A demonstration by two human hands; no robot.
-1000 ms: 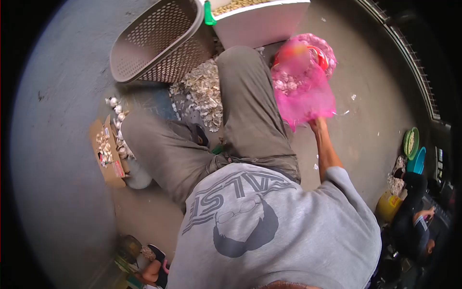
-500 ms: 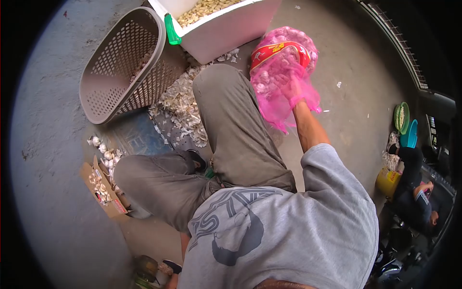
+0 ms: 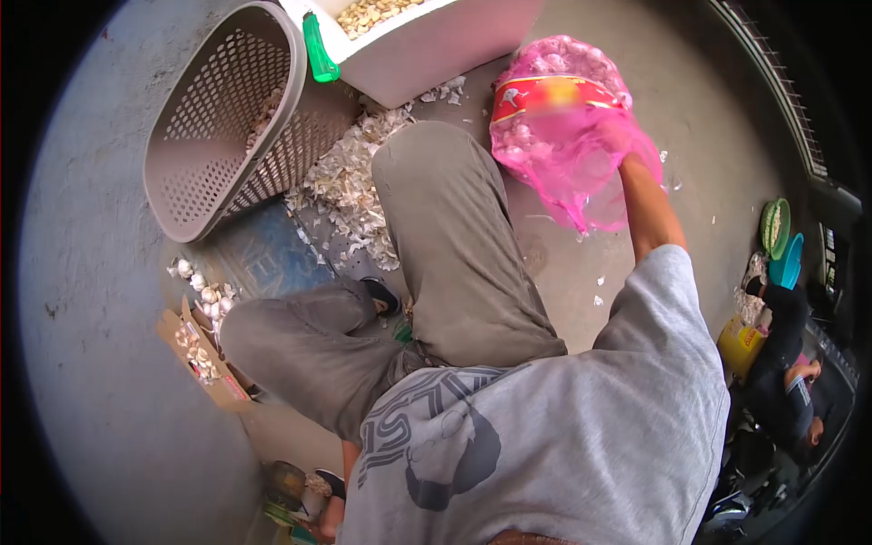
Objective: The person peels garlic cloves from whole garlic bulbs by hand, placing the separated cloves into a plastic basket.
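My right hand (image 3: 615,138) reaches into the open neck of a pink mesh bag (image 3: 559,150) of garlic bulbs. Pink netting covers the fingers, and their shape is blurred. Whole garlic bulbs (image 3: 550,62) fill the far end of the bag, beyond a red printed label band (image 3: 518,98). The loose near end of the netting spreads over the floor around my wrist. Of my left arm only a sliver of skin shows beside my shirt; my left hand is out of sight.
A white foam box (image 3: 427,54) of peeled cloves has a green handle (image 3: 320,50) at its rim. A brown perforated basket (image 3: 218,127) stands by garlic skins (image 3: 350,186). Loose bulbs (image 3: 215,300) and a cardboard box (image 3: 202,359) lie left. Another person (image 3: 781,363) sits far right.
My right hand has moved right and deeper under the netting. The bag appears shifted right in the view, and its loose end has spread wider.
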